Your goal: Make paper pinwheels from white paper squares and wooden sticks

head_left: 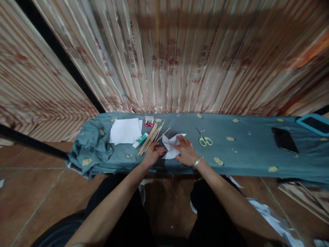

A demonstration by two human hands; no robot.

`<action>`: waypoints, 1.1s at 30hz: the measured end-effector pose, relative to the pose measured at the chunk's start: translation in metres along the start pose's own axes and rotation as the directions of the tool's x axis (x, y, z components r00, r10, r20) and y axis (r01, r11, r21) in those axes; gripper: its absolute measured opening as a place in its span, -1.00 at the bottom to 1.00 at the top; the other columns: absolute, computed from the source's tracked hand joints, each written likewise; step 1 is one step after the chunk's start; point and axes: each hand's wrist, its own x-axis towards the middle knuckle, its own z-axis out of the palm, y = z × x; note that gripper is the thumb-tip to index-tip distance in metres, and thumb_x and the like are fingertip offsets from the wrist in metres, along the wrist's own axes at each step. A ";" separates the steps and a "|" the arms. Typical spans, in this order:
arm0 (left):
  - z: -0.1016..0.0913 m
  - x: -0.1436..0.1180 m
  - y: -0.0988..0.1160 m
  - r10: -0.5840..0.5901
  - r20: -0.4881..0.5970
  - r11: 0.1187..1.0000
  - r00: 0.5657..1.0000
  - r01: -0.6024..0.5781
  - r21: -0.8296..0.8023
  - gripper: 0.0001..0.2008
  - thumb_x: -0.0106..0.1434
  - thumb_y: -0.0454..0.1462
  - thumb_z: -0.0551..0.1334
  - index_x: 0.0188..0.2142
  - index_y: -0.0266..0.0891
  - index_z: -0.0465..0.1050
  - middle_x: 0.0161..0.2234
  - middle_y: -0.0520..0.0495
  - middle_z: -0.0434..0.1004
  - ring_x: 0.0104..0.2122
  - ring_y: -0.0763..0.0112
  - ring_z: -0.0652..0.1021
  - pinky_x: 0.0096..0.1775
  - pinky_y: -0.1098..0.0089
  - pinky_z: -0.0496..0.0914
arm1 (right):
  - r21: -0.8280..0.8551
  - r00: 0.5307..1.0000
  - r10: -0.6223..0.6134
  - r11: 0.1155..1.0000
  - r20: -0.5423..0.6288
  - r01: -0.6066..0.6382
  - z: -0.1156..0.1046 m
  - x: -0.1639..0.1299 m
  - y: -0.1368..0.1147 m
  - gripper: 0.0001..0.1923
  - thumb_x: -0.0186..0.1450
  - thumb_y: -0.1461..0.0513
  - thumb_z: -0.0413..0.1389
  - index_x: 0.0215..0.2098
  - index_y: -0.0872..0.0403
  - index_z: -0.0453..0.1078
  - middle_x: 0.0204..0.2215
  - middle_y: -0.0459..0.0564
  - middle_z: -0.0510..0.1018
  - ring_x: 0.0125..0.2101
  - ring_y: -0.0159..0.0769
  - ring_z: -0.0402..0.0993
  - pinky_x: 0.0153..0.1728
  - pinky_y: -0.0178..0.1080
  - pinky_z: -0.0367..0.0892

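Note:
A piece of white paper [168, 143], cut or folded into pointed flaps, lies on the cloth-covered table between my hands. My right hand [187, 151], with a silver bangle at its wrist, rests on the paper's right side, fingers apart. At the lower left of the paper is my left hand [154, 153], its fingers stretched towards the edge; whether they touch it I cannot tell. Thin wooden sticks [150, 139] lie in a loose bundle just beyond my left hand. Scissors [204, 138] with green handles lie to the right of the paper.
A stack of white sheets [125, 131], a glue stick [140, 140] and a small red-and-white box [149, 121] are on the left. Farther right lie a black phone [284, 140] and a blue-framed tablet [315, 124]. A curtain [167, 61] hangs behind the table [252, 151]. Paper scraps [272, 219] lie below, right.

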 end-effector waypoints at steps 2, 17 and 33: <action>0.001 -0.002 0.002 -0.015 -0.007 1.000 1.000 0.015 -0.026 -0.51 -0.06 -0.39 0.42 -0.16 -0.25 0.27 -0.41 -0.03 0.59 -0.35 0.35 0.62 -0.18 0.31 0.44 | -0.009 1.000 -0.011 1.000 0.001 0.011 0.001 0.000 0.001 -0.52 0.08 0.32 0.10 -0.02 0.21 0.49 0.33 0.33 0.08 0.36 0.14 -0.16 0.23 0.12 -0.02; 0.018 -0.016 0.007 -0.113 0.040 0.973 0.993 0.119 -0.199 -0.65 0.00 -0.31 0.41 -0.19 -0.27 0.41 -0.31 -0.11 0.64 -0.18 0.27 0.61 -0.04 0.28 0.42 | 0.059 0.938 -0.030 0.997 -0.344 0.053 0.020 -0.013 0.004 -0.52 0.20 0.45 -0.07 0.01 0.11 0.47 0.25 0.24 0.25 0.33 0.05 -0.04 0.18 0.15 0.11; 0.045 -0.007 0.018 -0.056 0.075 0.986 0.996 0.067 -0.150 -0.54 -0.22 -0.25 0.52 -0.28 -0.37 0.58 -0.40 -0.15 0.67 -0.39 0.19 0.62 -0.30 0.31 0.46 | -0.067 0.861 -0.148 0.989 -0.486 0.132 0.012 -0.027 -0.010 -0.48 0.25 0.42 -0.01 0.18 0.14 0.26 0.28 0.34 0.14 0.35 0.09 -0.13 0.13 0.16 0.16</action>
